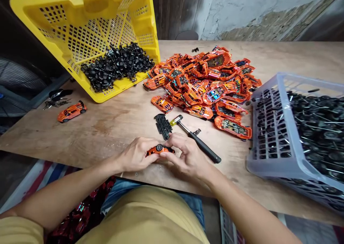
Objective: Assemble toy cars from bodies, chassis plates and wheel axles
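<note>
Close to the table's front edge, an orange toy car (pixel 153 151) is held between my two hands, with one black wheel facing up. My left hand (pixel 137 152) grips its left end between thumb and fingers. The thumb and fingers of my right hand (pixel 184 151) close on its other end, partly hiding it. Just beyond my hands lies a black plastic car base (pixel 162 125). Beside it rests a hammer (pixel 202 143) with a yellow-tipped head and a black handle. A small black part (pixel 197 132) sits next to the hammer's handle.
A heap of orange car bodies (pixel 199 82) covers the middle back of the table (pixel 113 125). The tilted yellow basket (pixel 107 97) holds black wheels (pixel 118 65). A clear crate (pixel 276 165) at right holds wheels on axles. One orange car (pixel 72 111) stands at left near keys (pixel 55 101).
</note>
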`<state>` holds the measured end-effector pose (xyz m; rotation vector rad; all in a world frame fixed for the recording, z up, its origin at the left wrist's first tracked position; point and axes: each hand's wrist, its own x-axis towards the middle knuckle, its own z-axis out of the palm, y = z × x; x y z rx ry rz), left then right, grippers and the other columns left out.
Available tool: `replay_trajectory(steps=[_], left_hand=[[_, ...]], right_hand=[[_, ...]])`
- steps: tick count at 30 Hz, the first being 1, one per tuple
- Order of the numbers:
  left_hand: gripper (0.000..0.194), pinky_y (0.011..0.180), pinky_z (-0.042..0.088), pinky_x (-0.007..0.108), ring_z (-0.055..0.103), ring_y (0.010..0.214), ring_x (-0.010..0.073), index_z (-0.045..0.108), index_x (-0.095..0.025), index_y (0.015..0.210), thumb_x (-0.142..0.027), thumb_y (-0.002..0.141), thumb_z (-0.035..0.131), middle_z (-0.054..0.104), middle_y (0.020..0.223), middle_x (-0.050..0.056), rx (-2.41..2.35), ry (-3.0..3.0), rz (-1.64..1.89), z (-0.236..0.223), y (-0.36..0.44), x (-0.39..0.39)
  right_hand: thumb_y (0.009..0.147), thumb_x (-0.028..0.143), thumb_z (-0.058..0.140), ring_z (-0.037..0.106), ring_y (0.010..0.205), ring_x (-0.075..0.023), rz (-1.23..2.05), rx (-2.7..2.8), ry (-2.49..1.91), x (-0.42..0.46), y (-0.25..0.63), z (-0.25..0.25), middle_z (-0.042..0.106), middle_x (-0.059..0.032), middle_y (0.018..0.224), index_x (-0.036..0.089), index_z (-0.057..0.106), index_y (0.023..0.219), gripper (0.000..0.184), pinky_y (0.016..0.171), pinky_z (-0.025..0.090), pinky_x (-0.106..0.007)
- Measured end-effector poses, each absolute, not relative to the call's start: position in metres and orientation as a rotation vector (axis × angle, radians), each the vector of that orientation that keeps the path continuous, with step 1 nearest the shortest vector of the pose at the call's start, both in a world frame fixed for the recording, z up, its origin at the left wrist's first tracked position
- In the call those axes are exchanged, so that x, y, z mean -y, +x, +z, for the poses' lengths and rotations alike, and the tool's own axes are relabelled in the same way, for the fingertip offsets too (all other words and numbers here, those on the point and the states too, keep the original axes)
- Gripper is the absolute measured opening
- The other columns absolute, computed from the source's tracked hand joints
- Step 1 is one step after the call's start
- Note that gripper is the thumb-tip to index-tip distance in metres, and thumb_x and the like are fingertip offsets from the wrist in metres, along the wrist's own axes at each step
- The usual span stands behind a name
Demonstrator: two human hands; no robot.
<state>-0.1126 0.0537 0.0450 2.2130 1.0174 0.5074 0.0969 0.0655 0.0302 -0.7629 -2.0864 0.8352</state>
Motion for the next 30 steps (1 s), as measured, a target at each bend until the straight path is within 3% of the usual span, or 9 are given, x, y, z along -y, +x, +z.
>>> replay_trajectory(steps=[3, 5, 6, 8, 10, 16, 19, 24, 30], left_hand=[[0.015, 0.063, 0.040, 0.025, 0.055, 0.065, 0.0136, 0.064, -0.014, 0.083, -0.022, 0.090, 0.054, 0.063, 0.073, 0.002, -1.033, 2.256, 0.462, 0.046, -0.114, -0.056], [0.015, 0.072, 0.045, 0.027, 0.063, 0.077, 0.0170, 0.066, -0.014, 0.095, -0.025, 0.090, 0.057, 0.069, 0.086, 0.006, -1.017, 2.291, 0.405, 0.047, -0.119, -0.061], [0.023, 0.080, 0.048, 0.030, 0.065, 0.090, 0.0200, 0.065, -0.015, 0.106, -0.029, 0.088, 0.062, 0.070, 0.100, 0.009, -1.014, 2.301, 0.383, 0.047, -0.123, -0.064], [0.059, 0.097, 0.046, 0.037, 0.061, 0.115, 0.0266, 0.056, -0.015, 0.128, -0.040, 0.078, 0.075, 0.064, 0.127, 0.014, -1.032, 2.295, 0.367, 0.043, -0.134, -0.069], [0.077, 0.104, 0.044, 0.041, 0.057, 0.122, 0.0293, 0.052, -0.016, 0.134, -0.046, 0.070, 0.082, 0.059, 0.134, 0.016, -1.052, 2.254, 0.405, 0.035, -0.146, -0.071], [0.030, 0.083, 0.049, 0.031, 0.064, 0.093, 0.0194, 0.066, -0.015, 0.109, -0.032, 0.084, 0.070, 0.069, 0.102, 0.009, -1.039, 2.075, 0.674, 0.004, -0.153, -0.059], [0.027, 0.082, 0.047, 0.029, 0.063, 0.092, 0.0186, 0.066, -0.015, 0.106, -0.030, 0.084, 0.071, 0.069, 0.100, 0.008, -1.008, 2.058, 0.723, 0.000, -0.151, -0.055], [0.026, 0.081, 0.046, 0.029, 0.062, 0.091, 0.0185, 0.065, -0.015, 0.106, -0.027, 0.084, 0.069, 0.068, 0.099, 0.008, -1.003, 2.057, 0.724, 0.001, -0.151, -0.053], [0.024, 0.087, 0.047, 0.032, 0.063, 0.095, 0.0198, 0.065, -0.015, 0.104, -0.028, 0.085, 0.068, 0.069, 0.102, 0.009, -1.005, 2.023, 0.763, -0.005, -0.149, -0.049]], right_hand=[[0.093, 0.032, 0.064, 0.056, 0.070, -0.0159, 0.777, 2.067, -0.779, -0.061, 0.096, 0.026, 0.062, -0.0034, 0.075, 0.018, 0.063, 0.083, 0.017, 0.071, 0.046, -0.032], [0.092, 0.030, 0.066, 0.060, 0.074, -0.0164, 0.763, 2.042, -0.755, -0.059, 0.098, 0.017, 0.066, -0.0034, 0.080, 0.019, 0.064, 0.090, 0.012, 0.080, 0.049, -0.035], [0.091, 0.029, 0.067, 0.062, 0.077, -0.0168, 0.767, 2.027, -0.737, -0.059, 0.101, 0.010, 0.068, -0.0033, 0.082, 0.020, 0.065, 0.094, 0.010, 0.085, 0.049, -0.036], [0.090, 0.027, 0.069, 0.064, 0.083, -0.0180, 0.783, 1.997, -0.732, -0.057, 0.109, -0.005, 0.069, -0.0036, 0.087, 0.021, 0.065, 0.098, 0.011, 0.089, 0.049, -0.038], [0.089, 0.026, 0.070, 0.063, 0.085, -0.0187, 0.796, 1.984, -0.798, -0.055, 0.119, -0.019, 0.069, -0.0046, 0.089, 0.021, 0.065, 0.100, 0.013, 0.084, 0.051, -0.036], [0.088, 0.033, 0.070, 0.063, 0.085, -0.0205, 0.780, 2.076, -0.963, -0.048, 0.127, -0.022, 0.067, -0.0077, 0.094, 0.020, 0.064, 0.104, 0.022, 0.075, 0.053, -0.035], [0.085, 0.038, 0.073, 0.063, 0.088, -0.0218, 0.775, 2.093, -0.955, -0.047, 0.113, -0.015, 0.066, -0.0089, 0.097, 0.020, 0.063, 0.108, 0.031, 0.078, 0.053, -0.036], [0.089, 0.032, 0.069, 0.062, 0.085, -0.0194, 0.842, 2.029, -0.905, -0.049, 0.096, -0.013, 0.066, -0.0075, 0.092, 0.019, 0.064, 0.100, 0.018, 0.074, 0.051, -0.033], [0.089, 0.031, 0.069, 0.062, 0.083, -0.0199, 0.776, 2.027, -0.882, -0.050, 0.096, -0.015, 0.067, -0.0070, 0.089, 0.019, 0.065, 0.098, 0.016, 0.073, 0.052, -0.035]])
